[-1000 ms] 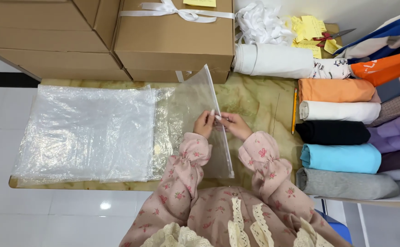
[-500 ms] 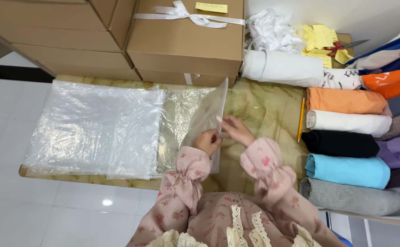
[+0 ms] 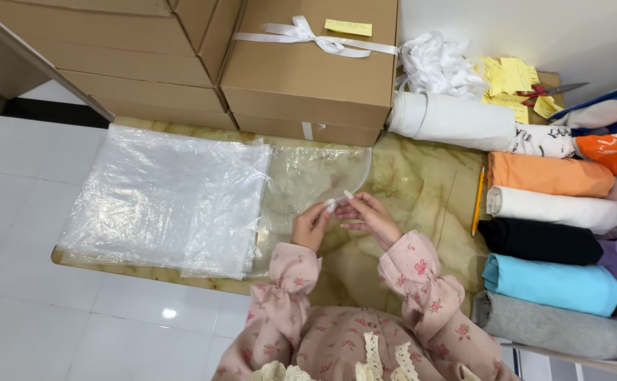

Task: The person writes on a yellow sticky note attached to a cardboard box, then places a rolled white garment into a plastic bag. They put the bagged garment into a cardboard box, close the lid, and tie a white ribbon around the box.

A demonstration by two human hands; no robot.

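A clear plastic bag (image 3: 315,180) lies on the marble-patterned table (image 3: 421,190), its near edge lifted and pinched between both hands just above the tabletop. The left hand (image 3: 311,226) and right hand (image 3: 366,214), in pink floral sleeves, meet fingertip to fingertip, fingers closed on the bag's edge. Just left of the bag sits a stack of plastic bags (image 3: 164,197). To the right, a yellow pencil (image 3: 478,200) lies beside a row of rolled clothes (image 3: 545,240) in orange, white, black, blue and grey. Farther back stand cardboard boxes (image 3: 146,56), one tied with white ribbon (image 3: 308,37), with scissors (image 3: 552,90) on yellow notes
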